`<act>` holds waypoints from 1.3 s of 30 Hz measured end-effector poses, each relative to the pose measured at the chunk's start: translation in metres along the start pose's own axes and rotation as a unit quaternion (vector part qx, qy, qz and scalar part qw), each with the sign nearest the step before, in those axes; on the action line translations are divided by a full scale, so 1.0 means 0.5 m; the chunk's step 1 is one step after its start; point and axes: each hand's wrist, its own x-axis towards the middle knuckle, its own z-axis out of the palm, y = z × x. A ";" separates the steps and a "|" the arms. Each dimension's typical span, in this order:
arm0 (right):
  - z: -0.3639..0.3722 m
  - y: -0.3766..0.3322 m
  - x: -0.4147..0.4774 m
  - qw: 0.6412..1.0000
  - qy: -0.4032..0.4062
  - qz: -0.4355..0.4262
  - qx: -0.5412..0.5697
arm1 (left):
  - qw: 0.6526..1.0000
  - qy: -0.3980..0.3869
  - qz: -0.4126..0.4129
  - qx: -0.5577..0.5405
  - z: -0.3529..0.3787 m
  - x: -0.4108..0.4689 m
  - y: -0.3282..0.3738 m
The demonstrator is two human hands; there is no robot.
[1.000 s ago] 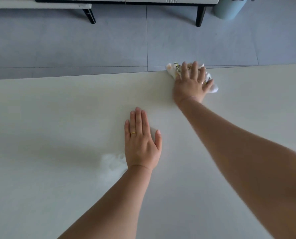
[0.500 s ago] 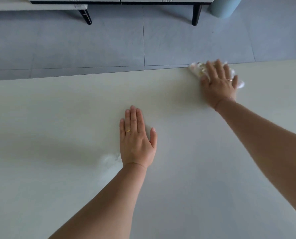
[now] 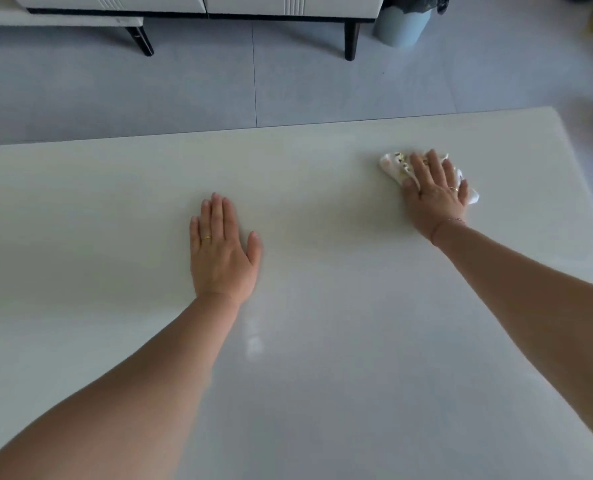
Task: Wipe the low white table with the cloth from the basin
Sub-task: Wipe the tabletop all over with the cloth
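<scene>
White worktop (image 3: 322,375): broad, smooth, low.
Left hand (image 3: 220,251): flat on worktop near middle, fingers straight, holding nothing; looks like bracing.
Right hand (image 3: 435,194): laid flat over cloth, fingers extended, pressing, not clutching.
Cloth (image 3: 392,164): small, bunched, patterned; toward far right corner, mostly under palm.
Likely soft, light, damp. Should slide easily but may ruck up. Best held by a flat palm over its middle.

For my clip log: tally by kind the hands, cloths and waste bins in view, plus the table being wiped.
Hands: 2, the left hand flat on the table and the right hand pressing the cloth
Cloths: 1, the crumpled white patterned cloth
Tables: 1, the low white table
Waste bins: 1, the pale blue plastic waste bin on the floor
Total: 5
</scene>
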 end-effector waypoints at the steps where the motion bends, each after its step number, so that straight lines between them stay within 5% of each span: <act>1: 0.000 0.000 0.002 0.999 -0.002 0.039 0.001 | 1.000 0.009 -0.005 0.005 -0.001 -0.002 0.006; 4: 0.018 -0.086 -0.001 0.993 -0.009 0.116 0.023 | 0.999 0.044 -0.011 -0.010 -0.010 -0.039 0.073; 8: 0.081 -0.215 -0.067 0.991 -0.025 -0.128 -0.028 | 0.995 0.009 0.058 -0.077 0.017 -0.144 0.223; 11: 0.055 -0.180 -0.043 0.951 -0.061 -0.298 -0.063 | 0.997 -0.017 0.038 -0.063 0.047 -0.169 0.247; 13: 0.028 -0.115 0.014 0.938 -0.060 -0.333 -0.073 | 0.998 -0.011 0.033 -0.048 0.057 -0.167 0.242; 19: -0.013 -0.021 0.153 1.000 -0.004 -0.020 -0.019 | 0.998 -0.014 0.042 -0.042 0.062 -0.162 0.246; 22: 0.014 -0.112 0.147 1.000 -0.001 0.026 -0.005 | 0.999 -0.010 0.040 -0.031 0.066 -0.164 0.244; 27: 0.062 -0.243 0.063 0.970 -0.034 -0.231 -0.059 | 0.999 -0.007 0.035 -0.026 0.063 -0.163 0.246; 30: 0.034 -0.188 0.089 0.929 -0.055 -0.356 -0.082 | 0.999 -0.002 0.041 -0.023 0.063 -0.163 0.246; 32: 0.001 -0.096 0.141 0.954 -0.032 -0.290 -0.065 | 0.999 0.001 0.039 -0.019 0.065 -0.162 0.246; 36: -0.052 0.065 0.197 1.000 0.000 -0.015 -0.003 | 0.999 0.000 0.040 -0.014 0.064 -0.160 0.248; 39: -0.019 0.005 0.139 1.000 0.012 0.023 -0.002 | 0.999 -0.002 0.038 -0.015 0.062 -0.161 0.248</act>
